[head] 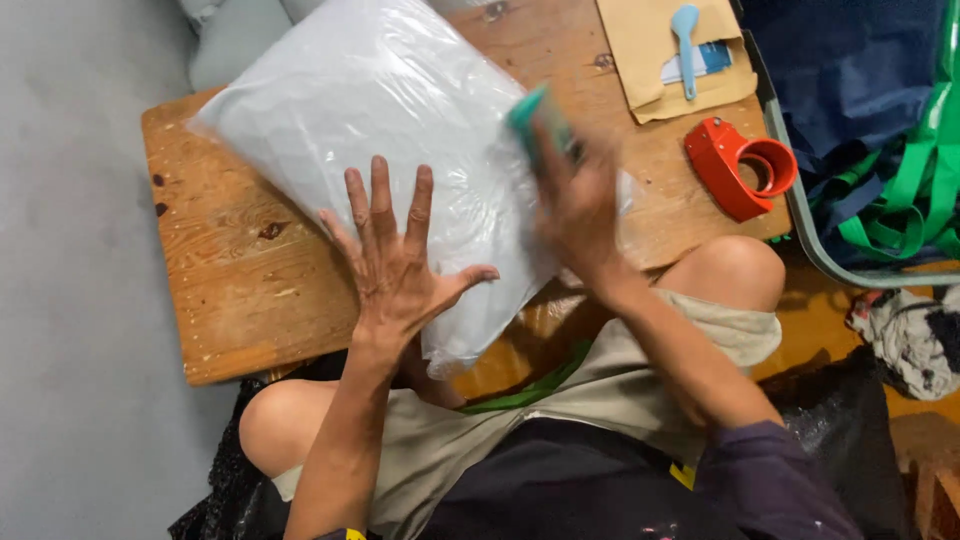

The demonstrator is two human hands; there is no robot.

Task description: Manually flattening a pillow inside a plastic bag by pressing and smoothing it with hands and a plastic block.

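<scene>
Clear plastic bag [400,130] lies under left hand [395,265], fingers spread.

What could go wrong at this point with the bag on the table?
1. The plastic bag overhangs the near edge of the table; only the flat left hand pins it, so it might slide off toward the lap.
2. The right hand is motion-blurred, holding a small teal object over the bag; a fast stroke could go astray or snag the thin film.
3. The red tape dispenser sits near the table's right edge and might get knocked off.
</scene>
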